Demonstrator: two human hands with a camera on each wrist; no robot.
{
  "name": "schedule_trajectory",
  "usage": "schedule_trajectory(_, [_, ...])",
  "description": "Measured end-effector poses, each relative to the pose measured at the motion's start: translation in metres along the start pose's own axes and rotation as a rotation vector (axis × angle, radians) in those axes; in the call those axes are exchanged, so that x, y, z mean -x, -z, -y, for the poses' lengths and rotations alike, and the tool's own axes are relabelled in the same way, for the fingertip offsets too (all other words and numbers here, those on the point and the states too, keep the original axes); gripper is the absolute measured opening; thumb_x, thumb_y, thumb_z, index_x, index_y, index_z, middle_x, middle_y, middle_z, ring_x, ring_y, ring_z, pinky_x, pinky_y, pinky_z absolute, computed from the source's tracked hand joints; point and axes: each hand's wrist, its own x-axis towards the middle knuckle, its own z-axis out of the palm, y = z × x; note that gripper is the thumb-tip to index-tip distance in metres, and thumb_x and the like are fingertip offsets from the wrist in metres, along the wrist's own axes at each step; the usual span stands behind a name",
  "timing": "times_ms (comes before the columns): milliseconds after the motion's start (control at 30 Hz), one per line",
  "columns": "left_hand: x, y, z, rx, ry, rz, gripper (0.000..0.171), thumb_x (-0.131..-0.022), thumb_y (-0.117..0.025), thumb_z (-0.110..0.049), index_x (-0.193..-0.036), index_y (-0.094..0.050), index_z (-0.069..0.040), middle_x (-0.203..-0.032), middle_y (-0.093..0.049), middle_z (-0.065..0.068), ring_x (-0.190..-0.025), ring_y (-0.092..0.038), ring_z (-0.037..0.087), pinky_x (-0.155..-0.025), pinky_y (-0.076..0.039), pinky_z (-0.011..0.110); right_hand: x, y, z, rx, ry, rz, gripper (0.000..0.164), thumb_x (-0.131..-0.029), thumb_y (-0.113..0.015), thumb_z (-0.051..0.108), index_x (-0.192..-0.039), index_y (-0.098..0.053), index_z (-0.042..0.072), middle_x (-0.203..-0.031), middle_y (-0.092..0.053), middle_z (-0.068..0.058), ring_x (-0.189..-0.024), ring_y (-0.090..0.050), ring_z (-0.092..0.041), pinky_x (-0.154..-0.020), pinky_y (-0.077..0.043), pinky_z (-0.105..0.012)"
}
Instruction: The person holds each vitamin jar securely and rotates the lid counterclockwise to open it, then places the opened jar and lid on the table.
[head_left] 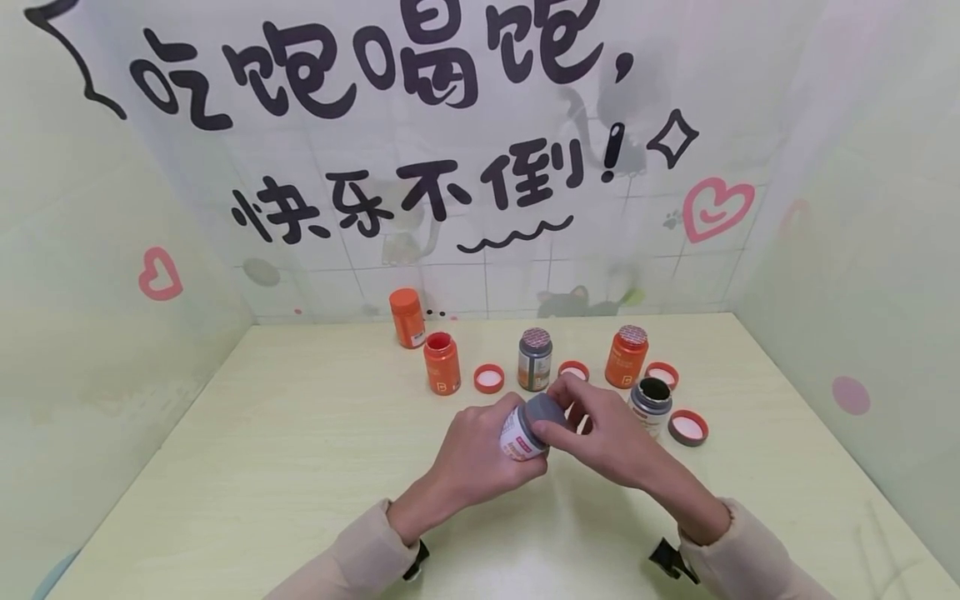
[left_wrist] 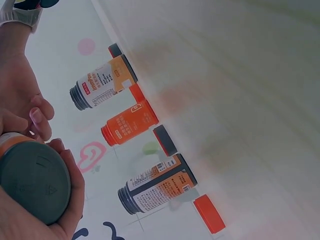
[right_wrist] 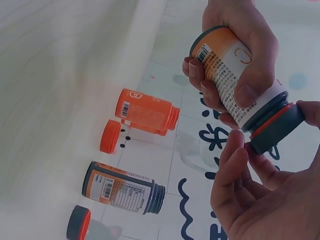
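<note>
My left hand (head_left: 480, 457) grips a white, orange and grey supplement bottle (right_wrist: 225, 67) around its body, tilted above the table. On the bottle's mouth is a dark grey cap (right_wrist: 279, 131); a thin red rim shows between cap and neck in the right wrist view. Fingers and thumb of my right hand (head_left: 615, 437) pinch the cap at its edges. In the left wrist view the round grey base (left_wrist: 35, 182) of the held bottle faces the camera. Behind the right hand stands an uncapped grey-necked bottle (head_left: 649, 406) with a dark opening.
Toward the back stand a capped orange bottle (head_left: 407, 317), an uncapped orange bottle (head_left: 442, 364), a grey bottle (head_left: 535, 364) and another orange bottle (head_left: 626, 362), the latter two with patterned seals. Loose caps lie among them, one red (head_left: 489, 379), one grey and red (head_left: 688, 427).
</note>
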Motion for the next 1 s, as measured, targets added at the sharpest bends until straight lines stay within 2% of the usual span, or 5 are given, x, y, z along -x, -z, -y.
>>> schedule_trajectory(267, [0.0001, -0.0007, -0.0001, 0.012, 0.006, 0.003, 0.038, -0.078, -0.083, -0.031, -0.106, -0.063, -0.014, -0.08, -0.07, -0.006, -0.063, -0.06, 0.002, -0.057, -0.049, 0.016, 0.0022, 0.0067, -0.0019, -0.002, 0.127, 0.057, 0.042, -0.092, -0.07, 0.025, -0.131, -0.057, 0.019, -0.104, -0.068, 0.001, -0.079, -0.063, -0.013, -0.065, -0.056, -0.029])
schedule_trajectory(400, [0.0, -0.0014, 0.0006, 0.014, 0.005, 0.003, 0.038, -0.079, -0.082, -0.031, -0.107, -0.063, -0.014, -0.08, -0.07, -0.006, -0.063, -0.06, 0.001, -0.057, -0.049, 0.016, 0.0028, 0.0082, -0.0006, 0.004, 0.126, 0.067, 0.052, -0.09, -0.071, 0.026, -0.139, -0.053, 0.021, -0.108, -0.067, 0.003, -0.081, -0.064, -0.013, -0.065, -0.056, -0.029])
schedule_trajectory(500, [0.0, -0.0019, 0.0016, 0.012, -0.001, 0.005, 0.039, -0.078, -0.083, -0.032, -0.106, -0.063, -0.014, -0.079, -0.07, -0.006, -0.062, -0.059, 0.0, -0.056, -0.049, 0.015, 0.002, 0.0068, 0.0008, 0.011, 0.04, 0.05, 0.051, -0.091, -0.074, 0.037, -0.136, -0.054, 0.023, -0.107, -0.066, 0.002, -0.082, -0.064, -0.014, -0.065, -0.055, -0.029])
schedule_trajectory(667, [0.0, -0.0013, 0.0011, -0.001, -0.008, 0.007, 0.04, -0.077, -0.083, -0.033, -0.106, -0.063, -0.014, -0.078, -0.069, -0.006, -0.061, -0.056, 0.0, -0.054, -0.047, 0.014, -0.0005, 0.0039, 0.003, 0.011, -0.1, 0.026, 0.04, -0.09, -0.074, 0.048, -0.115, -0.061, 0.019, -0.099, -0.066, -0.001, -0.081, -0.06, -0.017, -0.061, -0.053, -0.029])
schedule_trajectory(1000, [0.0004, -0.001, 0.0001, -0.016, -0.013, 0.003, 0.038, -0.076, -0.083, -0.032, -0.105, -0.063, -0.015, -0.077, -0.068, -0.008, -0.061, -0.056, -0.001, -0.055, -0.046, 0.015, 0.0001, 0.0042, 0.0014, 0.016, -0.016, 0.037, 0.04, -0.091, -0.075, 0.041, -0.119, -0.062, 0.015, -0.095, -0.067, 0.0, -0.079, -0.062, -0.016, -0.065, -0.053, -0.026])
